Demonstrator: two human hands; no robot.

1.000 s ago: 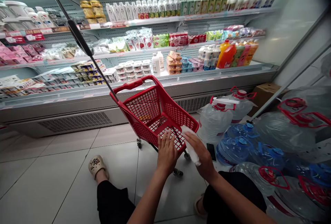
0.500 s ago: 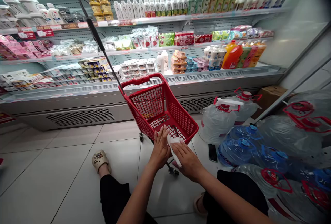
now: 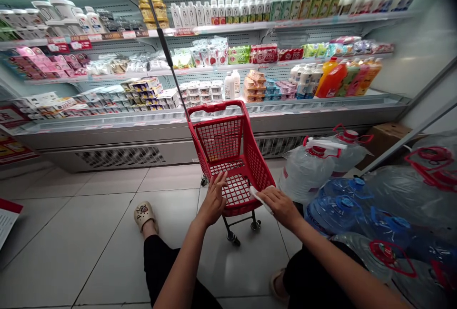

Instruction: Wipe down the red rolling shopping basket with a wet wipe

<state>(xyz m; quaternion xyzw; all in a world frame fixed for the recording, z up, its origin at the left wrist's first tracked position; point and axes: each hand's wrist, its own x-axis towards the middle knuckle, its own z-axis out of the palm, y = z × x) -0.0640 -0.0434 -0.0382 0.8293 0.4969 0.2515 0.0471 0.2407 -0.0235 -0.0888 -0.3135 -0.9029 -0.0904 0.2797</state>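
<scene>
A small red plastic shopping cart [image 3: 262, 168] stands on the floor in front of me, its basket of open grid. My right hand [image 3: 282, 205] is closed on a white cloth [image 3: 260, 196] and presses it at the near right rim of the cart. At the near left corner is my left hand [image 3: 213, 199], its fingers loosely stretched out and apart over the rim, with nothing seen in it. Its palm side is hidden, so how firmly it touches the cart cannot be seen. A dark pole [image 3: 164, 47] rises from the cart's handle end.
Large water bottles [image 3: 302, 173] with red and blue caps crowd the floor at right, before a cardboard box [image 3: 387, 137]. Behind the cart runs a refrigerated display case [image 3: 117, 142] with dairy and drinks. My left shoe [image 3: 144, 214] is on the tiles.
My hands have moved apart: the right goes right with the cloth along the rim, the left comes away from the cloth. The cart appears turned and shifted right in view.
</scene>
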